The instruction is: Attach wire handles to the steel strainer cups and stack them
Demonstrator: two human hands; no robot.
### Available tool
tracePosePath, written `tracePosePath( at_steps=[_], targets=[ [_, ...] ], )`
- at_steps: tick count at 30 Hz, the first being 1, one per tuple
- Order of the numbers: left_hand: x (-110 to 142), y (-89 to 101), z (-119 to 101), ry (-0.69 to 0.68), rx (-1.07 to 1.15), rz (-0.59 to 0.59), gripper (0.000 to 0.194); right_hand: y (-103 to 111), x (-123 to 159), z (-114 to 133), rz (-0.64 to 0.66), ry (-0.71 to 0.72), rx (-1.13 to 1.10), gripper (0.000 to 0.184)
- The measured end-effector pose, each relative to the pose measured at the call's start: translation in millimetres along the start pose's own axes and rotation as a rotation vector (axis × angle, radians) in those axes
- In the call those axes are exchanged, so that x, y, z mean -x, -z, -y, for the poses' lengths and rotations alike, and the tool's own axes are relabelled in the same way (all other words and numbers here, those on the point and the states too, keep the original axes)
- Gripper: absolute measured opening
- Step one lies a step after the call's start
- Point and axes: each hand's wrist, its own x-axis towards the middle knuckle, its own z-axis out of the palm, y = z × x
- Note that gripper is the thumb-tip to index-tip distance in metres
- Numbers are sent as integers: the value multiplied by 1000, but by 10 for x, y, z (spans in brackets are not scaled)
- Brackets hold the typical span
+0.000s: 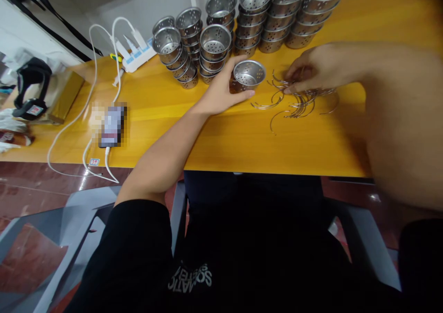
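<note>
My left hand (223, 89) is wrapped round a small perforated metal cup (249, 74), its thumb and fingers on either side of the wall. The cup stands upright with its open top facing me. To the right, my right hand (308, 70) reaches down over a loose pile of thin curved wire handles (301, 104). Its fingers are pinched together at the pile's upper edge. Whether a wire is between the fingertips is hard to make out. A few curved wires lie apart, between the cup and the pile.
Several stacks of perforated metal cups (214, 43) line the back of the yellow table (224, 147). At the left are a white power strip (140, 57), white cables and a phone (112, 126). A box (65, 96) with a black strap sits farther left. Grey chair arms flank me.
</note>
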Motion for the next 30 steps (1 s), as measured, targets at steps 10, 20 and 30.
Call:
tracePosePath(
  at_steps=[10, 20, 30],
  targets=[
    [-14, -4, 95, -21, 2, -7, 101, -47, -45, 166, 26, -19, 96, 20],
    [-53, -5, 221, -45, -50, -9, 113, 127, 180, 487, -171, -15, 160, 21],
    [-84, -57, 113, 11, 1, -49, 107, 94, 281, 588, -451, 74, -20, 21]
  ],
)
